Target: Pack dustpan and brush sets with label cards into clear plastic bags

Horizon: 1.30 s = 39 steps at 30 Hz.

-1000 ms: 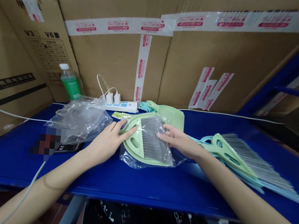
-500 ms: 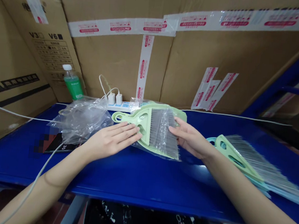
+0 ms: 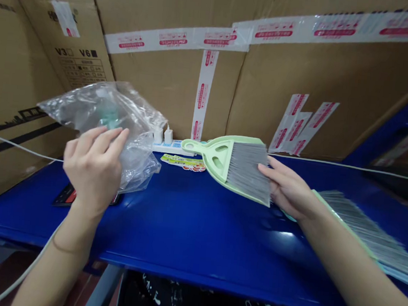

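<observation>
My right hand (image 3: 290,190) grips a pale green dustpan and brush set (image 3: 237,166) by its bristle end, held a little above the blue shelf (image 3: 196,229), handle pointing left. My left hand (image 3: 92,166) is raised at the left and pinches a clear plastic bag (image 3: 110,108), which hangs crumpled in the air. More clear bags (image 3: 139,166) lie just behind that hand on the shelf.
Several green and blue brushes (image 3: 365,233) lie at the right under my forearm. A white power strip (image 3: 167,144) with chargers, a printed label (image 3: 183,161) and a dark card (image 3: 66,195) sit on the shelf. Taped cardboard boxes (image 3: 254,81) wall the back and left.
My left hand pulled the clear bag off the dustpan set and lifted it up to the left. My right hand raised the bare set and shifted it right.
</observation>
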Available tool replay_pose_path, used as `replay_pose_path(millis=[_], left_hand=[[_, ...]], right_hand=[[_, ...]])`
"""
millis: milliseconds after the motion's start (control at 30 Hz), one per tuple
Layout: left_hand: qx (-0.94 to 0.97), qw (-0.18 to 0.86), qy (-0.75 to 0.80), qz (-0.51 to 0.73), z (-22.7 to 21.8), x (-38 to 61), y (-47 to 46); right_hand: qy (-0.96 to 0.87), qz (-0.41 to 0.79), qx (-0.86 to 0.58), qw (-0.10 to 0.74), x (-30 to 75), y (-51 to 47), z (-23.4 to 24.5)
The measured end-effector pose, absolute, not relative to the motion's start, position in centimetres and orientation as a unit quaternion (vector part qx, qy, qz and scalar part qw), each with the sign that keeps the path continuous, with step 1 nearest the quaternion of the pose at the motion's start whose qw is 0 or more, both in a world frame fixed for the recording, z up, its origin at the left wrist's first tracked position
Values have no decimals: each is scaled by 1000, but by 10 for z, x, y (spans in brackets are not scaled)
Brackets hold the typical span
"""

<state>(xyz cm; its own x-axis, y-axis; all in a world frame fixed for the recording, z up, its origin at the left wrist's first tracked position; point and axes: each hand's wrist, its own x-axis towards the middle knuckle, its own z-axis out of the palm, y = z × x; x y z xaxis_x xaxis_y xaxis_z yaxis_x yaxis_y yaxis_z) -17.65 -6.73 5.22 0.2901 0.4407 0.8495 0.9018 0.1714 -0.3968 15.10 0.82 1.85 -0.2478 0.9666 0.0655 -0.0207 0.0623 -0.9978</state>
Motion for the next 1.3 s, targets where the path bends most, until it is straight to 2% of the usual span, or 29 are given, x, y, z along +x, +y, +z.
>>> replay_pose_path(millis=[133, 233, 333, 433, 533, 633, 700, 767, 833, 867, 933, 1000, 1167, 1300], left_hand=[[-662, 404, -629, -56, 40, -180, -53], [-716, 319, -621, -1, 28, -183, -44], [-740, 282, -609, -27, 24, -177, -45], [-790, 256, -546, -113, 25, -159, -49], [-865, 159, -453, -150, 22, -142, -52], [-890, 79, -423, -153, 13, -134, -52], [-885, 77, -427, -166, 7, -133, -50], [-876, 102, -433, -185, 3, -132, -48], [-868, 122, -435, -205, 1, -130, -47], [-865, 127, -434, -215, 1, -128, -46], [-862, 135, -431, -229, 2, -124, -46], [-863, 143, -426, -232, 7, -119, -45], [-869, 141, -412, -233, 24, -99, -34], [-877, 132, -400, -232, 42, -76, -11]], right_hand=[[-594, 546, -405, 430, 147, 6, 13], [-621, 545, -392, 405, 146, 8, 7], [-630, 559, -383, 379, 144, 8, 3], [-627, 585, -371, 358, 141, 6, 0], [-635, 609, -354, 317, 138, 4, -2], [-653, 599, -371, 277, 139, 5, -2], [-682, 516, -420, 305, 141, 5, 1], [-727, 345, -451, 385, 140, 0, 5], [-781, 168, -416, 435, 135, -9, 8], [-820, 121, -374, 416, 131, -14, 9], [-886, 95, -305, 338, 122, -26, 9], [-906, 64, -287, 304, 115, -35, 7], [-882, 24, -337, 328, 114, -36, 4], [-853, -112, -376, 344, 128, -28, 9]])
